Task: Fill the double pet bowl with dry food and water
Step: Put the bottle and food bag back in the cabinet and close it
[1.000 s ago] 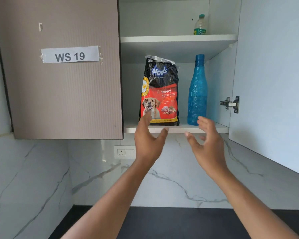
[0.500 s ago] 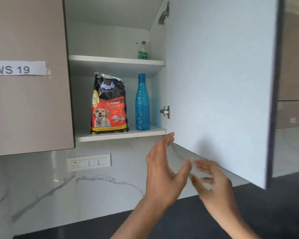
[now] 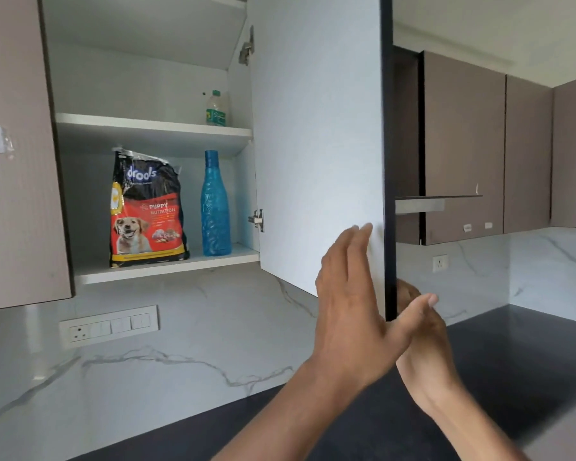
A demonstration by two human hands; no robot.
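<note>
- Kitchen corner: white marble-look backsplash (image 3: pixel 187 331), dark countertop (image 3: pixel 499 347), brown wall cabinets; one cabinet is open, its door (image 3: pixel 316 154) swung out toward the camera.
- Change noted: a second ago both hands were raised in front of the lower shelf (image 3: pixel 167 266), close to the food bag; now they are found at the door's lower free corner, and the view has swung right.
- Left hand (image 3: pixel 350 304): fingers straight and lying against the door's white inner face, thumb spread under the bottom edge. Nothing is held.
- Right hand (image 3: pixel 423 344): largely hidden behind the door edge and the left hand; whether it grips the edge cannot be told.
- Judgement: the door is being opened wider or steadied; nothing has been fetched yet, so filling has not begun.
- Puppy food bag (image 3: pixel 147 211): black and red, dog picture, upright on the lower shelf, top crumpled, apparently opened.
- Blue water bottle (image 3: pixel 215 207): translucent, textured, upright just right of the bag, apart from it.
- Small clear bottle (image 3: pixel 217 108) is seen on the upper shelf.
- Double pet bowl: not in view.
</note>
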